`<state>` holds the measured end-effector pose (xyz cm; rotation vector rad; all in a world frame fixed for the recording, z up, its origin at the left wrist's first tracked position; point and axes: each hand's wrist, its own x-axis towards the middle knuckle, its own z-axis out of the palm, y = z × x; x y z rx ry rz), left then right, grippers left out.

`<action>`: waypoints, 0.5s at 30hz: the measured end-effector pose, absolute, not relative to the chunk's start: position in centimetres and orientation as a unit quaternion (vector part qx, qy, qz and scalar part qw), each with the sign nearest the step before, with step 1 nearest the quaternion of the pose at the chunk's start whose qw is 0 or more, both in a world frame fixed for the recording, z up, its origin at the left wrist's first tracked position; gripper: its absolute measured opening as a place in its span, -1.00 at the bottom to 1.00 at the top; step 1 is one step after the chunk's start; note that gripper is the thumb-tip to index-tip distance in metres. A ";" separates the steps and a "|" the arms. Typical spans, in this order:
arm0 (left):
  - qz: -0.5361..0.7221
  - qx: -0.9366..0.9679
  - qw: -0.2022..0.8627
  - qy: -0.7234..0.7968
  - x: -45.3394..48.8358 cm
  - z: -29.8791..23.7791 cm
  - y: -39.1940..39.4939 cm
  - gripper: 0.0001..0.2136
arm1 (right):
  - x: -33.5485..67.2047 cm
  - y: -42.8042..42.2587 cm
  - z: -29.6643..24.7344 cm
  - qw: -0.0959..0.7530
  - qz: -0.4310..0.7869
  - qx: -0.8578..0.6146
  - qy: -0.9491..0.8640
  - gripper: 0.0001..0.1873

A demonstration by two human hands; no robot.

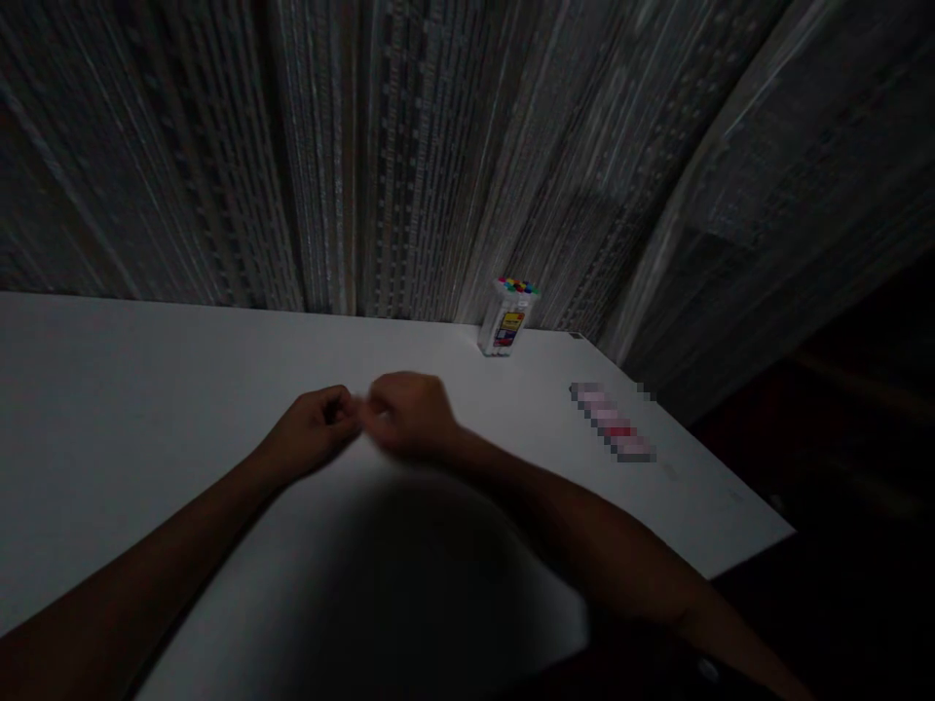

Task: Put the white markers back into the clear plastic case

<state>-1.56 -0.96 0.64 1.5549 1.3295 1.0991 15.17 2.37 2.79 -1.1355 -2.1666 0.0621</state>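
My left hand [317, 425] is closed in a pinch, thumb and fingertips together, over the middle of the white table [182, 389]. Its fingertips meet those of my right hand [410, 411], which is curled closed and slightly smeared by motion. Whatever the two hands pinch between them, if anything, is too small and dim to make out. Beyond the hands, near the table's back edge, a clear case of markers [506, 319] with colourful caps stands upright.
To the right lies a flat, pixelated pinkish object [612, 422] with a red patch. A striped, patterned curtain [409, 156] hangs along the back edge. The table's right edge slants towards me, with darkness beyond it.
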 end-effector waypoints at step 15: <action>0.441 0.623 0.403 0.505 -1.3 0.9 -1.2 -0.87 | 25.7 12.5 2.8 0.344 0.077 -0.794 -0.495 -0.11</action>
